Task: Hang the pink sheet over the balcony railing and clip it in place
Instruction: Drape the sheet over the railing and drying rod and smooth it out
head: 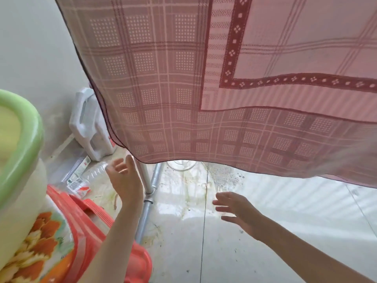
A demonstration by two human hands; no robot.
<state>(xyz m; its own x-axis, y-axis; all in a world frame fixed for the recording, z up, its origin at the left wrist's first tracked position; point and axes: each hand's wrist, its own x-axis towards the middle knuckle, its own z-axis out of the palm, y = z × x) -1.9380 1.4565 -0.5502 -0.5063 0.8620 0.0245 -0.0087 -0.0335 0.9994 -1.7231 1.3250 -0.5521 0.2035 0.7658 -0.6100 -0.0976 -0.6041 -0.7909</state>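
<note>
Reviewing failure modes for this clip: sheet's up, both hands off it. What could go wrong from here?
1. The pink sheet billows with left hand and right hand both open below its hem; no clip shows, so it may slide off.
2. The lifted hem could catch on the metal pole right beneath it.
3. The floor looks stained; a dropped sheet would likely get dirty.

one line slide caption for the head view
Both open hands, left and right, reach up beneath the hanging pink sheet.
</note>
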